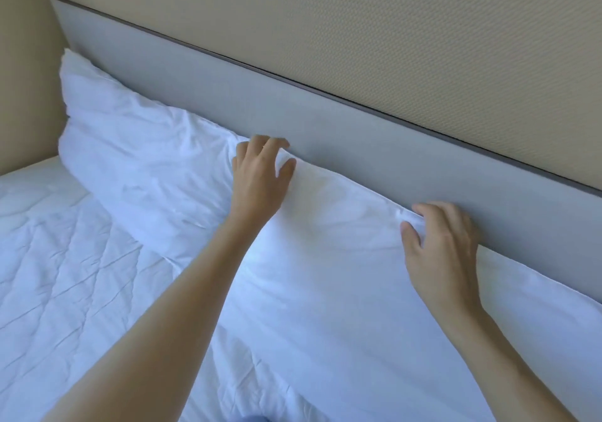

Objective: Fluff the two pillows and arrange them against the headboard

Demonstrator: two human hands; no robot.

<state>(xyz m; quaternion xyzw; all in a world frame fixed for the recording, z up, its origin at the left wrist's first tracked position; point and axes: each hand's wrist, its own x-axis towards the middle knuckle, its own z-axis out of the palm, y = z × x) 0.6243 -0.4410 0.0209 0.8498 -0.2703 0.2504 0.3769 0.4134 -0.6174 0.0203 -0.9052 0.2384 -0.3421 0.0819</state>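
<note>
Both yr hands pinch near pillow [325, 258] top edge: left hand [260, 174] at its far corner, right hand [439, 242] mid-edge. Long axis runs along headboard [325, 121], touching it.

Head camera looks down, close over the bed [65, 275], toward the headboard [325, 134].

Both hands, left hand [260, 174] and right hand [439, 242], pinch the near pillow's [342, 275] top edge against the grey headboard [325, 128].
</note>
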